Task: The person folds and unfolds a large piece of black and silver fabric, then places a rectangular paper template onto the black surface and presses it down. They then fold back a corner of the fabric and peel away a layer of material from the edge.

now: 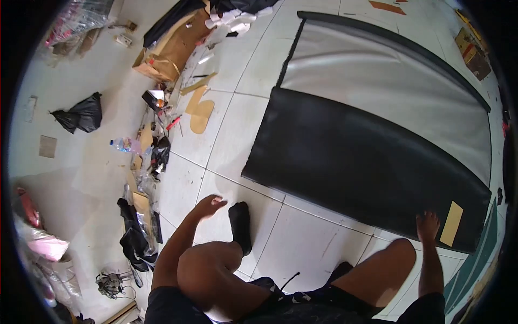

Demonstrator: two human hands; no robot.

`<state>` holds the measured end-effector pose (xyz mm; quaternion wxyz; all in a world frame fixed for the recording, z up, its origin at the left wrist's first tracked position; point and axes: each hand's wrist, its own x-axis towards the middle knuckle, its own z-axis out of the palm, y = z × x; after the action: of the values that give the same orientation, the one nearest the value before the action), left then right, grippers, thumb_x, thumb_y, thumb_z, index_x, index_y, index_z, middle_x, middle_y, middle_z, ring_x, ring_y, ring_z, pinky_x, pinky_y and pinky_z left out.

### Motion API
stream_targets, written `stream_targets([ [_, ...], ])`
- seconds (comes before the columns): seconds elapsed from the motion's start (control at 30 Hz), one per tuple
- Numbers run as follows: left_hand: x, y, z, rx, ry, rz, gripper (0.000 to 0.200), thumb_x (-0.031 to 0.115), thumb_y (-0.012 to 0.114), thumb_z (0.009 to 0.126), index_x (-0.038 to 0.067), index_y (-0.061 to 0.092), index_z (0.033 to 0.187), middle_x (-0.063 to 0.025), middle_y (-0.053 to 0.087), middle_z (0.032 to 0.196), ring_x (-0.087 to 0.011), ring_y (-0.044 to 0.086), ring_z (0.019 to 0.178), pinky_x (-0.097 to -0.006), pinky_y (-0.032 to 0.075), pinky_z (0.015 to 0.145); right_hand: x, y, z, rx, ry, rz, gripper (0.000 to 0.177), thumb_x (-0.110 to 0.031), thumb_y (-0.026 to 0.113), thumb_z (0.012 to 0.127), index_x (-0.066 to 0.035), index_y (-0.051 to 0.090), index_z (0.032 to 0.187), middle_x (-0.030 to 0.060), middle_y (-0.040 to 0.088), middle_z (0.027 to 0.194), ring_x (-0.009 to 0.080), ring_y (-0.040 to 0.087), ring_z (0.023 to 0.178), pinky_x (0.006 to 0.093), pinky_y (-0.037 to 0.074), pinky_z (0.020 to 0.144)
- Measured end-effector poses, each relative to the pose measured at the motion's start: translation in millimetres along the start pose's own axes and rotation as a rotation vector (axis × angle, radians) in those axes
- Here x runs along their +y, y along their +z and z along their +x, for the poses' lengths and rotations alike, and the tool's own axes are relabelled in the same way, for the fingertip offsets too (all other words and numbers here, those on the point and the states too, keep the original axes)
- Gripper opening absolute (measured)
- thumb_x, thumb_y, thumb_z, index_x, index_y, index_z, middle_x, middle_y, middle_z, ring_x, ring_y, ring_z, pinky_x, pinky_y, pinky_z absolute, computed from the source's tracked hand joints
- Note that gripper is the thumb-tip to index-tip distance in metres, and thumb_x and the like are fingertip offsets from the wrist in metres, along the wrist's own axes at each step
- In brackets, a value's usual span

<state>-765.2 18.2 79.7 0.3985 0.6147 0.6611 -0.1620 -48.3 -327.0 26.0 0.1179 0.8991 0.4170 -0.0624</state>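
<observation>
Currently near the body's two sides, both hands, well apart from each other. At the right hand [428,224], fingers stretched out and slightly spread, directly over the near edge of a large black sheet [350,156]. Touching it or just above it: cannot tell from this angle. Just to the right of those fingers, flat on the sheet, a tan strip [451,223] with straight sides. Ahead and leftward of the same hand, most of the black surface; farther beyond, a grey section [383,70] with soft wrinkles, bordered along its far edge by a black band [394,40].

At the left hand [208,205], fingers loosely bent and open, over the white tiled floor [232,124], well short of the sheet's left end. Just right of that hand, a foot in a black sock [240,227]. Ahead of the left hand, on the tiles, a rounded tan cut-out [201,113], with a slim red object [174,123] beside it. Leftward and forward, among scraps, a clear bottle [127,144]; farther left, a black plastic bag [81,113]. Far ahead of the left hand, an open cardboard box [172,48], tilted on its side.
</observation>
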Motion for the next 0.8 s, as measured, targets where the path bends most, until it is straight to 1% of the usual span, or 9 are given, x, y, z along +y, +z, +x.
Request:
stream_targets([
  [0.07,0,15,42,-0.027,0.051,-0.2,0.067,0.051,0.064,0.084,-0.002,0.054,0.122,-0.0197,0.061,0.116,-0.0288,0.059,0.108,-0.0368,0.046,0.093,-24,-23,33,0.069,-0.2,0.133,0.04,-0.032,0.064,0.085,-0.004,0.053,0.112,0.0154,0.056,0.108,0.0348,0.056,0.102,0.0472,0.045,0.086],
  [0.13,14,22,74,0.011,0.133,-0.242,0.072,0.053,0.065,0.082,-0.005,0.052,0.123,-0.0221,0.06,0.116,-0.0299,0.059,0.106,-0.0368,0.047,0.091,-66,-53,67,0.053,-0.354,0.327,0.04,-0.031,0.064,0.085,-0.005,0.053,0.113,0.0176,0.058,0.11,0.0365,0.057,0.103,0.0444,0.047,0.085],
  [0.2,23,31,100,0.062,0.118,-0.254,0.074,0.055,0.066,0.081,-0.007,0.053,0.12,-0.0231,0.061,0.112,-0.0294,0.06,0.103,-0.0364,0.047,0.088,-132,-97,81,-0.021,-0.351,0.291,0.039,-0.027,0.063,0.085,-0.004,0.053,0.115,0.0181,0.059,0.109,0.0368,0.058,0.102,0.0441,0.048,0.085],
  [0.27,28,41,126,0.106,0.126,-0.275,0.075,0.056,0.066,0.08,-0.008,0.054,0.117,-0.0233,0.061,0.11,-0.0287,0.06,0.101,-0.0359,0.048,0.086,-186,-103,95,0.105,-0.398,0.285,0.038,-0.026,0.064,0.086,-0.005,0.053,0.117,0.0169,0.06,0.11,0.0358,0.058,0.103,0.0434,0.048,0.085],
  [0.4,24,61,157,0.15,0.186,-0.234,0.064,0.052,0.067,0.079,-0.007,0.059,0.103,-0.0209,0.061,0.096,-0.0299,0.06,0.089,-0.0366,0.048,0.078,-310,-118,84,0.188,-0.384,0.688,0.038,-0.029,0.064,0.088,-0.004,0.057,0.115,0.015,0.061,0.107,0.0305,0.061,0.099,0.0392,0.049,0.086],
  [0.47,27,59,160,0.156,0.253,-0.092,0.06,0.05,0.068,0.079,-0.006,0.061,0.1,-0.02,0.059,0.089,-0.0313,0.058,0.086,-0.0372,0.047,0.075,-356,-99,77,0.212,-0.387,0.802,0.037,-0.029,0.065,0.087,-0.004,0.058,0.113,0.0144,0.062,0.104,0.0276,0.063,0.095,0.037,0.05,0.085],
  [0.5,35,57,149,0.257,0.33,-0.15,0.053,0.045,0.07,0.078,-0.003,0.063,0.098,-0.0183,0.057,0.088,-0.0329,0.054,0.088,-0.0394,0.044,0.077,-375,-89,69,0.178,-0.381,0.855,0.035,-0.028,0.066,0.087,-0.004,0.059,0.112,0.0143,0.062,0.104,0.0271,0.063,0.094,0.0361,0.05,0.083],
  [0.63,40,66,149,0.386,0.407,-0.188,0.046,0.039,0.073,0.076,0.001,0.063,0.101,-0.0148,0.057,0.103,-0.0331,0.049,0.102,-0.0452,0.036,0.089,-442,-67,44,0.069,-0.338,0.987,0.03,-0.024,0.067,0.086,-0.003,0.061,0.107,0.0135,0.063,0.101,0.0254,0.064,0.088,0.0341,0.051,0.078],
  [0.8,40,77,150,0.643,0.67,-0.123,0.036,0.025,0.07,0.077,0.005,0.061,0.107,-0.0101,0.057,0.103,-0.0292,0.047,0.104,-0.0459,0.028,0.093,-519,-39,0,-0.048,-0.298,0.954,0.027,-0.024,0.067,0.086,-0.004,0.061,0.103,0.0119,0.062,0.095,0.0247,0.063,0.082,0.0347,0.051,0.073],
])
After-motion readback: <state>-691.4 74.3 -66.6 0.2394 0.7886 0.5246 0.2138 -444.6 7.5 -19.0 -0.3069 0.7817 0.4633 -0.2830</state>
